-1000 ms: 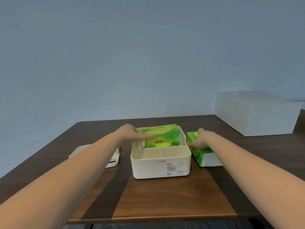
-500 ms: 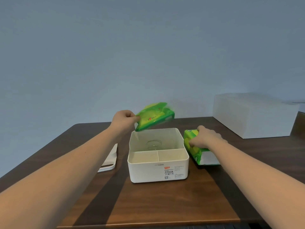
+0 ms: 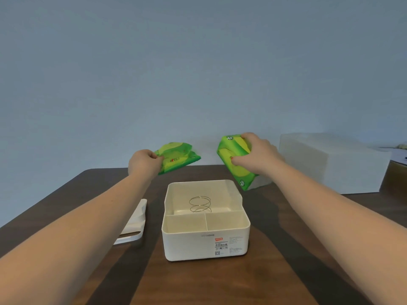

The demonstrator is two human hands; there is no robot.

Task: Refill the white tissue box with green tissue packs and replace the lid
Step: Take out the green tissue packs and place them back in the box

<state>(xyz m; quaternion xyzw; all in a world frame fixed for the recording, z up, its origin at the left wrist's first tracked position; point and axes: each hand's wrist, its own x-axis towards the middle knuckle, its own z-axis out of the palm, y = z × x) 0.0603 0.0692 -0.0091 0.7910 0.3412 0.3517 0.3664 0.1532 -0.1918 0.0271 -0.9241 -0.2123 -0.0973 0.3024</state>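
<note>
The white tissue box [image 3: 206, 243] stands open on the brown table, with a wire spring [image 3: 200, 204] in its large back compartment and two small front compartments holding nothing. My left hand [image 3: 144, 162] grips a flat, nearly spent green tissue pack [image 3: 178, 157] in the air above the box's back left corner. My right hand [image 3: 257, 154] holds a full green tissue pack [image 3: 233, 161], tilted, above the box's back right corner. The white lid [image 3: 135, 223] lies on the table left of the box, partly behind my left forearm.
A large white rectangular box [image 3: 326, 161] sits at the back right of the table [image 3: 209, 280]. A brown cardboard box [image 3: 394, 179] shows at the far right edge. A plain blue-grey wall rises behind the table.
My left hand lifted the flat green pack out of the box, uncovering the spring. My right hand picked the full green pack up off the table and raised it beside the box.
</note>
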